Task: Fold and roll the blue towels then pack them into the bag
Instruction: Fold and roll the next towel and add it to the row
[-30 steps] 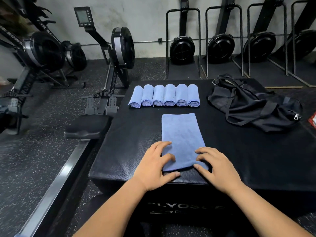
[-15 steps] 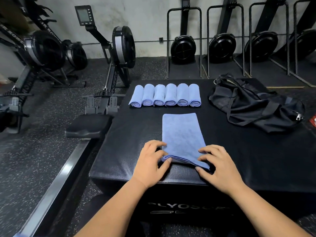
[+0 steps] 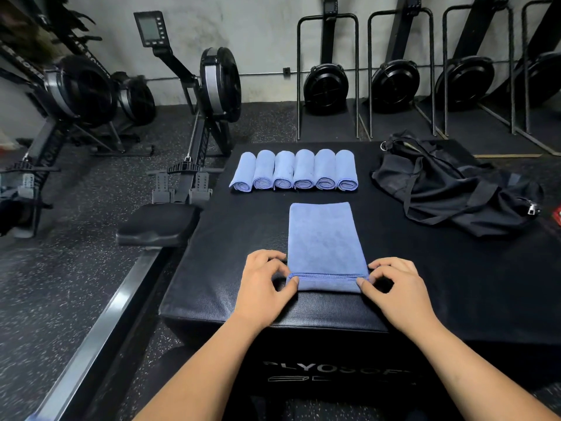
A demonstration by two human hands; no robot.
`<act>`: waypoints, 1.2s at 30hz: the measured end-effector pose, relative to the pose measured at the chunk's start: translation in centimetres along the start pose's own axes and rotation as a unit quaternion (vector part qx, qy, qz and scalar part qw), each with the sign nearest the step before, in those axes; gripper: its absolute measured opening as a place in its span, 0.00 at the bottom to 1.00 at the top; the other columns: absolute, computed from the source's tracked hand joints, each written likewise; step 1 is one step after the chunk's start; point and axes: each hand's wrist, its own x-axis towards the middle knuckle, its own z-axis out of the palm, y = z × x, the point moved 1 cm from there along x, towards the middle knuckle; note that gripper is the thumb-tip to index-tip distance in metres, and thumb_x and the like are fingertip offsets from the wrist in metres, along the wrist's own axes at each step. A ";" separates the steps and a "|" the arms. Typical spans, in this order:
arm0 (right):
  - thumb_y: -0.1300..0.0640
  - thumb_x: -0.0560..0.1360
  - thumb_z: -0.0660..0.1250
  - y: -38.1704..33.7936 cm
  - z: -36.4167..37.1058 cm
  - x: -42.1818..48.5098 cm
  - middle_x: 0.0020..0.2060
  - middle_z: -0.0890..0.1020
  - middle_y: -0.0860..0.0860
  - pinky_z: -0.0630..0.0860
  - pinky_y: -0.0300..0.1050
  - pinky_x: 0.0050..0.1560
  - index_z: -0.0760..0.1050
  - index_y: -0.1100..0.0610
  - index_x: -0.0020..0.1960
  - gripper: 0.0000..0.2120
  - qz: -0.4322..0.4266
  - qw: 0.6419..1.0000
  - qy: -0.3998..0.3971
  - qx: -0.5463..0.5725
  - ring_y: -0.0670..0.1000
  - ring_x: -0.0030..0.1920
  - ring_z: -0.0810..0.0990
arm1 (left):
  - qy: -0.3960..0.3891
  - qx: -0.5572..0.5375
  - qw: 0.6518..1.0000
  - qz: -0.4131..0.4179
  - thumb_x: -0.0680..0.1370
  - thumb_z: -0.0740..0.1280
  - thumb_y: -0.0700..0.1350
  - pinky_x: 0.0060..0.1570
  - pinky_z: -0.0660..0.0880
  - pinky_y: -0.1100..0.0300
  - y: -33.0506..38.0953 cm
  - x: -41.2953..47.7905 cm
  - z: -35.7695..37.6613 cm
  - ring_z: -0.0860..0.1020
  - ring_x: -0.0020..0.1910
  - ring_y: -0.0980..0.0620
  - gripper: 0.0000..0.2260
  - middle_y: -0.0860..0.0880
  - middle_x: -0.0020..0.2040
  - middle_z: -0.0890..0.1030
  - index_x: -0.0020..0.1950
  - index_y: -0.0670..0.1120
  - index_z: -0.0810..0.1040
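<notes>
Blue towel (image 3: pixel 322 238), near edge turned over into a narrow first roll, pinched at both ends: left hand (image 3: pixel 261 287) grip closed on the left corner, right hand (image 3: pixel 394 290) grip on the right. Lying flat on the black tabletop (image 3: pixel 243 238). Beyond, six rolled towels (image 3: pixel 294 170) in a row; black bag (image 3: pixel 449 189) slumped to their right.

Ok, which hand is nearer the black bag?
Right. The right hand pinches the towel's near right corner, with the black bag beyond it to the right; the left hand pinches the left corner, farther off.
</notes>
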 end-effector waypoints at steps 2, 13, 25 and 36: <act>0.49 0.69 0.82 -0.2 -0.1 0.0 0.51 0.78 0.36 0.68 0.37 0.55 0.77 0.43 0.37 0.13 -0.002 1.000 0.007 -0.011 0.47 0.57 0.73 | 0.003 0.006 1.000 0.011 0.74 0.78 0.47 0.70 0.66 0.60 0.2 0.0 -0.1 0.69 0.69 0.55 0.10 0.59 0.61 0.76 0.48 0.55 0.79; 0.48 0.78 0.74 -0.1 0.8 -1.2 0.60 0.79 0.43 0.75 0.58 0.56 0.86 0.47 0.48 0.04 -0.100 0.984 0.070 -0.127 0.53 0.64 0.74 | 0.031 0.050 0.998 0.036 0.76 0.77 0.49 0.65 0.71 0.52 -0.2 -0.2 0.3 0.72 0.65 0.52 0.01 0.59 0.58 0.79 0.46 0.56 0.87; 0.49 0.73 0.77 0.1 0.6 -0.5 0.68 0.73 0.43 0.75 0.56 0.64 0.83 0.43 0.53 0.09 -0.055 0.993 0.012 -0.102 0.52 0.72 0.66 | -0.031 0.085 0.996 0.013 0.73 0.70 0.53 0.75 0.63 0.51 -0.4 -0.1 0.6 0.63 0.76 0.49 0.10 0.58 0.64 0.74 0.54 0.55 0.81; 0.38 0.77 0.67 1.2 0.9 0.5 0.65 0.76 0.39 0.71 0.60 0.68 0.83 0.44 0.46 0.12 -0.008 0.998 0.002 -0.064 0.49 0.70 0.66 | -0.026 0.046 0.998 -0.033 0.80 0.66 0.60 0.75 0.62 0.51 -0.9 0.1 0.6 0.60 0.76 0.55 0.11 0.61 0.66 0.75 0.45 0.56 0.83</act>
